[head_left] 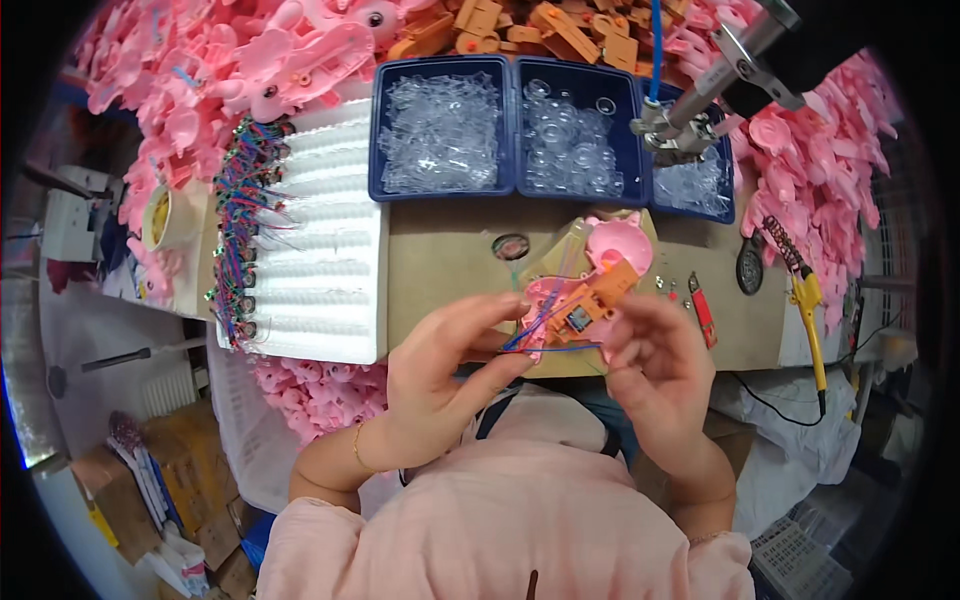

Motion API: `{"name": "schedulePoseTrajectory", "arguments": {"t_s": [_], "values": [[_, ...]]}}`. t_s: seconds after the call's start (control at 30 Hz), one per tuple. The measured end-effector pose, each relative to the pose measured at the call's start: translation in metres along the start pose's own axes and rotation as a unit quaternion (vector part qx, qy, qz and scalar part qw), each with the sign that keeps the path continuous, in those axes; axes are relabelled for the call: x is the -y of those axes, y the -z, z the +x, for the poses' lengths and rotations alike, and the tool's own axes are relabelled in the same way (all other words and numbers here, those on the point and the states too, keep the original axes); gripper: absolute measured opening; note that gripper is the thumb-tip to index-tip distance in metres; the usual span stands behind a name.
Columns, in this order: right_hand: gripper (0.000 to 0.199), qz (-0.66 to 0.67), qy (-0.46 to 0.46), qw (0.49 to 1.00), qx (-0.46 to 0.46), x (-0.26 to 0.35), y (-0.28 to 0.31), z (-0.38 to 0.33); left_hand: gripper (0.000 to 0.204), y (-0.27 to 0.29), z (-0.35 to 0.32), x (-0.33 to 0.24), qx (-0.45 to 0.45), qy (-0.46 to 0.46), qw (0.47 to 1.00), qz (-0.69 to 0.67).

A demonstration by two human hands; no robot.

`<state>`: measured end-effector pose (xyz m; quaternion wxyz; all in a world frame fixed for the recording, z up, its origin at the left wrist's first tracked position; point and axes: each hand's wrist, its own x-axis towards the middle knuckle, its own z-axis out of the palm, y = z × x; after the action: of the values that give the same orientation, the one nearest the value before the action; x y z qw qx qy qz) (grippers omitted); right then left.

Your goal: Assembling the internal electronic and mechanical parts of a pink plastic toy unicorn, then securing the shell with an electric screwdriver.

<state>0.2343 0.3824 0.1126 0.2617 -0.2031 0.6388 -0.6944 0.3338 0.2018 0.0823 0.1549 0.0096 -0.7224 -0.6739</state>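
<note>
The left hand pinches the lower left end of the pink toy part, fingers narrow on its blue wires. The part slants up to the right above the surface. The right hand grips its orange piece from the right, equally near.

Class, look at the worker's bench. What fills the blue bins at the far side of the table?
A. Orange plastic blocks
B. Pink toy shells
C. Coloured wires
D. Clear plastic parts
D: the blue bins hold heaps of clear plastic parts, while the pink toy shells and orange plastic blocks are piled behind them.
</note>
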Motion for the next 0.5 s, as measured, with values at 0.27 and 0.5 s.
{"name": "schedulePoseTrajectory", "arguments": {"t_s": [0.27,0.5], "values": [[0.011,-0.232,0.097,0.962,0.105,0.014,-0.005,0.033,0.039,-0.014,0.010,-0.014,-0.010,-0.043,0.984,0.175],[0.009,-0.190,0.237,0.948,0.095,0.029,0.002,0.046,0.018,-0.011,0.019,-0.014,-0.014,0.111,0.993,0.042]]}}
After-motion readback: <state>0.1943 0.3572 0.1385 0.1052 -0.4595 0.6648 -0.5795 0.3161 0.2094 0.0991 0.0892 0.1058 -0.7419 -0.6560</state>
